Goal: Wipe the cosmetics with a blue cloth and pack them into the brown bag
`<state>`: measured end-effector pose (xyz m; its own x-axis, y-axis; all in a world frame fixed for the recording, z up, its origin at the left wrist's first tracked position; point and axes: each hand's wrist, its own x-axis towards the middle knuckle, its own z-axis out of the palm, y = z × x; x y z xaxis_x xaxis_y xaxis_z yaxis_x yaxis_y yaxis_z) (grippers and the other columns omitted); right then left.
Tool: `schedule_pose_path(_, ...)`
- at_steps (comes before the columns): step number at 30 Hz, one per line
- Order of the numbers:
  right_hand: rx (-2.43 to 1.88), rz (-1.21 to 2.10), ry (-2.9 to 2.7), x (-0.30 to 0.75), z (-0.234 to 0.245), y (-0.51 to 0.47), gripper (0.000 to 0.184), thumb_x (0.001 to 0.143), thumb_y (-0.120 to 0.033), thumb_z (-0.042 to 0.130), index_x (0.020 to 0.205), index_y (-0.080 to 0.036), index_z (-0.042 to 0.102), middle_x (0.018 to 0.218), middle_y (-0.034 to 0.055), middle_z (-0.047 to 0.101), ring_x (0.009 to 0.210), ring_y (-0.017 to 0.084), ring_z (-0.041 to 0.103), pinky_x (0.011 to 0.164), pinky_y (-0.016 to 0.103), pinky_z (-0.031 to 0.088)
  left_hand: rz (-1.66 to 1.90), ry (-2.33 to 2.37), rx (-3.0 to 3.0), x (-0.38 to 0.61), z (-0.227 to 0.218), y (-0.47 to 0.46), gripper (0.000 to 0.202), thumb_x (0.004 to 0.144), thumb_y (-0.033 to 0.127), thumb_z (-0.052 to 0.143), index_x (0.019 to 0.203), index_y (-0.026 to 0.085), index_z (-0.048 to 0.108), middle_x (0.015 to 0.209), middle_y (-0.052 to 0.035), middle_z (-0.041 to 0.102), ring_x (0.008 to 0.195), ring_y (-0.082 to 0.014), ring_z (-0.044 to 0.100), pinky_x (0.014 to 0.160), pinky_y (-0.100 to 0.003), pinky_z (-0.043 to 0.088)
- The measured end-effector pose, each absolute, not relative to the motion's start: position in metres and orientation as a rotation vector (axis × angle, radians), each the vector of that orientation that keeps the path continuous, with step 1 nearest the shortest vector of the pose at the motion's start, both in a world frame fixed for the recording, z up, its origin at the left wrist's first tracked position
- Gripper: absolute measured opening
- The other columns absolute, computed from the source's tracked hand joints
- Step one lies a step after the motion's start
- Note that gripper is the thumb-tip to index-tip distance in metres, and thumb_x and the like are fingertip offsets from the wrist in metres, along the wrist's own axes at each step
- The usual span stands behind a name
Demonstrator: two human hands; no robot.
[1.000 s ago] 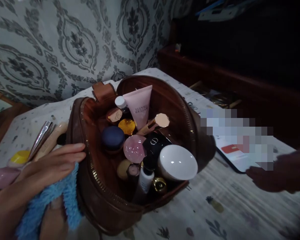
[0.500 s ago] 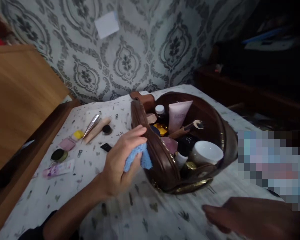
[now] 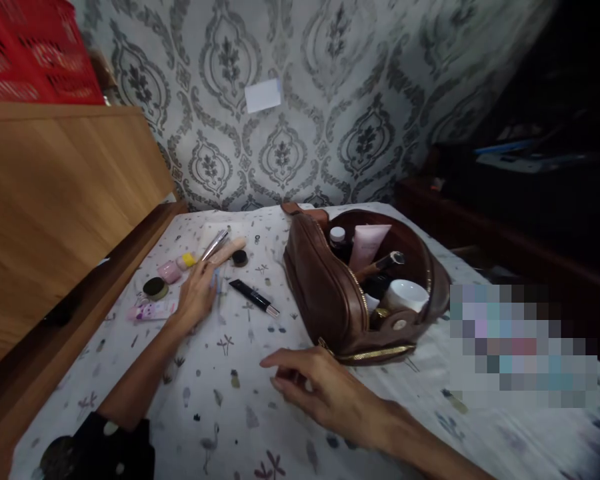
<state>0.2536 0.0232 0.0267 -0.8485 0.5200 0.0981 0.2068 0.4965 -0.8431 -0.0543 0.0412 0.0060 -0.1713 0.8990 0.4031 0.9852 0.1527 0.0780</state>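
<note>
My left hand [image 3: 196, 293] is over the small cosmetics on the left, fingers curled around a blue cloth [image 3: 215, 280] that mostly hides behind them. Close to it are a pink-and-white tube [image 3: 153, 311], a dark-lidded jar [image 3: 155, 288], a pink jar [image 3: 169, 271], a silver stick [image 3: 215, 245] and a beige stick [image 3: 233, 249]. A black tube [image 3: 254, 297] lies between that hand and the brown bag [image 3: 325, 287]. My right hand [image 3: 320, 383] hovers empty in front of the bag, fingers apart. The unzipped bag holds a pink tube [image 3: 370, 243], a brush [image 3: 393, 259] and a white jar [image 3: 407, 293].
A wooden cabinet [image 3: 75, 180] with a red plastic crate [image 3: 35, 53] on top borders the left side. Behind stands a patterned wall [image 3: 283, 153]. A printed white cloth [image 3: 215, 387] covers the surface, and a pixelated patch lies at right.
My left hand has moved left from the bag's side to the small cosmetics, taking the blue cloth along. My right hand has come further into view, toward the bag's front. The view has shifted.
</note>
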Motion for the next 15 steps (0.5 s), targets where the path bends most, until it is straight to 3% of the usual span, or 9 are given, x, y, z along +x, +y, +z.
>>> schedule_pose_path(3,-0.596,1.570,-2.251,0.222,0.020,0.031,0.028,0.090,-0.026,0.057,0.111,-0.015,0.072,0.075,0.0039,0.071,0.062,0.013,0.065,0.059,0.024,0.049,-0.320,-2.364,-1.624,-0.070,0.010,0.052,0.034,0.098,0.021,0.037,0.126,0.015,0.056,0.129,-0.0186,0.058,0.122,-0.0324,0.055,0.092,-0.046,0.053)
schedule_pose_path(7,-0.627,1.872,-1.898,0.188,-0.002,0.041,0.029,0.087,-0.035,0.062,0.106,-0.014,0.068,0.075,0.0023,0.068,0.057,0.010,0.061,0.053,0.022,0.045,-0.349,-2.476,-1.582,-0.080,0.014,0.068,0.031,0.096,0.021,0.039,0.116,0.013,0.061,0.123,-0.0221,0.062,0.118,-0.0368,0.058,0.090,-0.049,0.052)
schedule_pose_path(11,-0.597,1.993,-1.733,0.183,-0.020,0.046,0.045,0.079,-0.052,0.073,0.104,-0.015,0.067,0.074,0.0014,0.067,0.057,0.010,0.059,0.052,0.021,0.043,-0.560,-2.558,-1.529,-0.090,0.014,0.078,0.024,0.090,0.019,0.048,0.105,0.014,0.065,0.118,-0.0222,0.066,0.115,-0.0372,0.061,0.093,-0.049,0.049)
schedule_pose_path(15,-0.561,2.016,-1.724,0.192,-0.024,0.050,0.053,0.077,-0.059,0.074,0.106,-0.015,0.068,0.077,0.0030,0.069,0.058,0.010,0.061,0.051,0.021,0.042,-0.985,-2.640,-1.412,-0.106,0.022,0.082,0.015,0.083,0.019,0.055,0.091,0.018,0.067,0.103,-0.0150,0.072,0.109,-0.0322,0.064,0.092,-0.042,0.049)
